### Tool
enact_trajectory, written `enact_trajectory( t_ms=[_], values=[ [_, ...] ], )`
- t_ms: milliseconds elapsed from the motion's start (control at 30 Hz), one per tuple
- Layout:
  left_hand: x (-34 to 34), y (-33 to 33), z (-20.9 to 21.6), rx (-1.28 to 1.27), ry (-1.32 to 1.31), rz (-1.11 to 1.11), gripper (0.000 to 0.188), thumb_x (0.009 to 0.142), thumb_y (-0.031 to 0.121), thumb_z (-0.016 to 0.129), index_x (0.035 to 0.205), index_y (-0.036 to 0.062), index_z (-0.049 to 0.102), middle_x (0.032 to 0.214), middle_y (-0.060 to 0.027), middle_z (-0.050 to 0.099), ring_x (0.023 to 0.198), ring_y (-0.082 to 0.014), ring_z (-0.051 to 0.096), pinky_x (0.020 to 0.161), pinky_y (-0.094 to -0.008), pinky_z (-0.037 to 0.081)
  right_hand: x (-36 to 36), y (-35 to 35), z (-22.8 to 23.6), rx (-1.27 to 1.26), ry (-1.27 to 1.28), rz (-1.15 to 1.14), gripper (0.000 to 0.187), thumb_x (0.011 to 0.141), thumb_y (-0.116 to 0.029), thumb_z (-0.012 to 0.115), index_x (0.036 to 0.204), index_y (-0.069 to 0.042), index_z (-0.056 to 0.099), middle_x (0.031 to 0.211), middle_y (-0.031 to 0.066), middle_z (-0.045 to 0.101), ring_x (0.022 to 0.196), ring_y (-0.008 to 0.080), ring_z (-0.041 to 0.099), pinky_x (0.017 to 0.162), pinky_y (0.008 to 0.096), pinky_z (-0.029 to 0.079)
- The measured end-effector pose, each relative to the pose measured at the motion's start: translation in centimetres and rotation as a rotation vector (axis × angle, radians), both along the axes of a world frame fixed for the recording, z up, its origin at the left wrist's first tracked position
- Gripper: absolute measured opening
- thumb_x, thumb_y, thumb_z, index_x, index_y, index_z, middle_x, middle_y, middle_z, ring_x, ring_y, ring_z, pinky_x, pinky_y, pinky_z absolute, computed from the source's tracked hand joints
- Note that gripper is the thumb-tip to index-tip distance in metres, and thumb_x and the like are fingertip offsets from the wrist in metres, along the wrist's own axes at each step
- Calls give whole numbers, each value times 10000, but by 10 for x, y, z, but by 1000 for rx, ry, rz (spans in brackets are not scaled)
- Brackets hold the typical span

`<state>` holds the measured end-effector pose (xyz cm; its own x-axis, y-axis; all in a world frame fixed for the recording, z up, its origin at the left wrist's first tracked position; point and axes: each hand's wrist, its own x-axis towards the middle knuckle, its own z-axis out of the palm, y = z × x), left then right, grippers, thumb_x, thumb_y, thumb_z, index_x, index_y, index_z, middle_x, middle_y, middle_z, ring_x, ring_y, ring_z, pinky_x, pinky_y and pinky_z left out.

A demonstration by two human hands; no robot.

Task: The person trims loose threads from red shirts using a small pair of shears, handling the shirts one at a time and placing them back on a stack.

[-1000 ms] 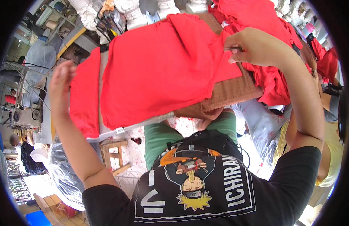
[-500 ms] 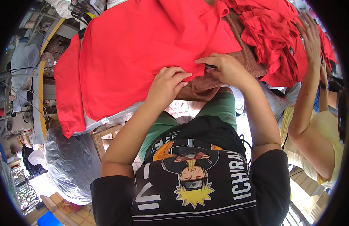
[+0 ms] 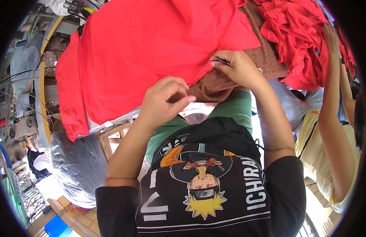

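A large red cloth garment (image 3: pixel 143 51) lies spread before me, its near edge rising toward my right hand. My right hand (image 3: pixel 240 69) is closed round a slim dark tool that looks like thread snips (image 3: pixel 221 60). Its fingertips meet the edge of the red cloth; whether they also pinch it I cannot tell. My left hand (image 3: pixel 165 98) is over the cloth's near edge, thumb apart from the curled fingers, with nothing visible in it. Brown velvety cloth (image 3: pixel 212 85) shows beneath the red one, below my right hand.
A heap of red garments (image 3: pixel 297 39) lies at the far right, where a co-worker's raised arm (image 3: pixel 329 87) reaches to it. Clear plastic sheeting (image 3: pixel 78 166) covers something bulky at the left, by a wooden frame (image 3: pixel 106 146). A yellow-edged rack (image 3: pixel 43 91) stands farther left.
My left hand has come off the red cloth, moving left and nearer to me with its fingers parting. My right hand has shifted slightly up, still holding the snips. The near cloth edge has moved.
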<state>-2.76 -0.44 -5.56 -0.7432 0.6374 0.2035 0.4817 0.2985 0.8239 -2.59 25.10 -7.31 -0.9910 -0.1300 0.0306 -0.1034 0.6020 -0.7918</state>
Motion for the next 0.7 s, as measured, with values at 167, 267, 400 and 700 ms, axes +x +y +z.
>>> enact_trajectory(
  t_ms=[167,267,400,700],
  values=[
    [7,15,-24,-160,196,156,247,707,112,802,845,14,623,992,-91,636,875,-244,623,738,-335,509,10,2,5,125,101,-33,285,818,-175,681,1064,-37,642,873,166,664,787,339,644,704,389,499],
    [11,17,-30,-205,372,179,260,701,130,800,890,24,656,1030,-79,634,873,-249,618,744,-342,509,29,-4,26,214,171,-130,324,817,-140,676,1116,-32,614,929,168,658,808,348,642,722,393,503],
    [15,12,-37,-175,450,178,253,705,110,782,930,37,691,1045,-59,650,870,-248,615,740,-339,510,49,-12,32,165,153,-149,309,820,-99,665,1114,-18,613,992,174,648,840,344,644,729,391,510],
    [18,8,-38,-60,274,211,132,763,46,737,891,33,707,998,-66,677,829,-206,641,682,-294,523,70,-31,18,67,-24,-54,251,819,-230,704,992,-52,667,769,155,660,667,337,641,593,398,492]
  ],
)
